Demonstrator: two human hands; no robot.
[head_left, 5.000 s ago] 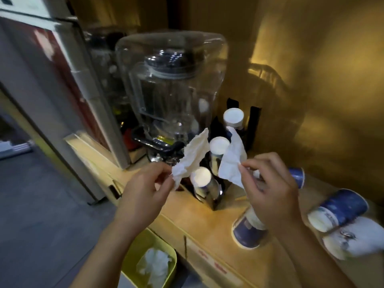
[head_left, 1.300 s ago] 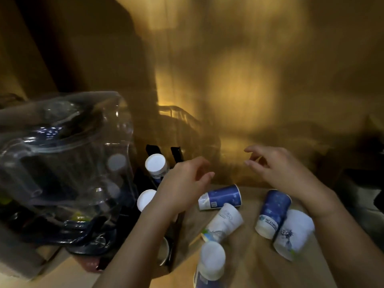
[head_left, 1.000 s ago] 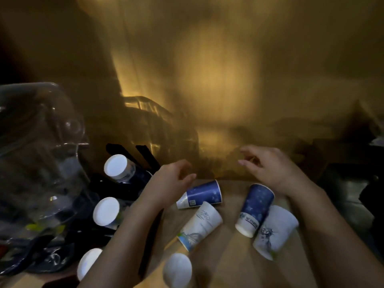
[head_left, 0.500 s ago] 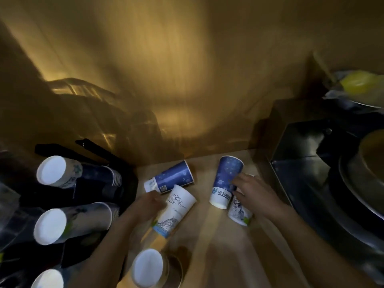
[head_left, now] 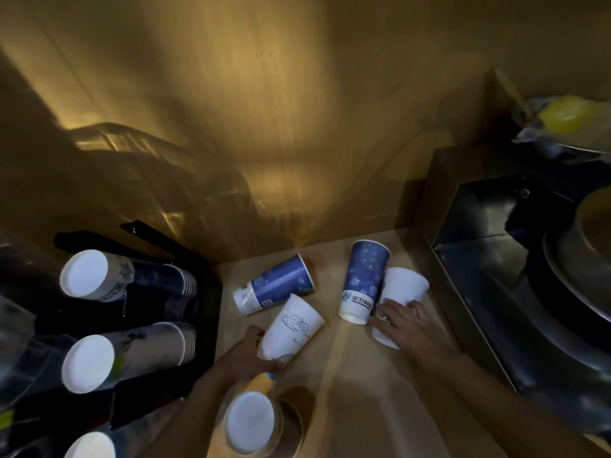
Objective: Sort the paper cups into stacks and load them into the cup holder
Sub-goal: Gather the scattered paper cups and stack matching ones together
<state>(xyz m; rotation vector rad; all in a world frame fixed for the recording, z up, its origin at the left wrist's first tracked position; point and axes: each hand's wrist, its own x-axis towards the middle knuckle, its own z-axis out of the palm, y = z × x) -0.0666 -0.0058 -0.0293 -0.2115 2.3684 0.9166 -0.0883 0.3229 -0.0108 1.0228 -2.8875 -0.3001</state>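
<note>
— Where are the cups right now?

— Loose on the pale wooden table, lower middle of the frame. My left hand wraps the base end of a white paper cup with a line drawing, lying tilted. My right hand lies palm-down over a second white paper cup, fingers spread across its side; whether it truly grips, I can't tell. Touching that one stands a dark blue paper cup with white lettering, and another blue paper cup lies on its side just above my left hand.

— How will they handle?

— Light and thin-walled, I'd judge, so they crush easily. Best held around the stiffer rim or base, gently, then nested by pattern.

— And the holder?

— The black cup holder sits at the lower left, with stacks of upturned cups already in it. Both forearms reach in from the bottom edge.
</note>
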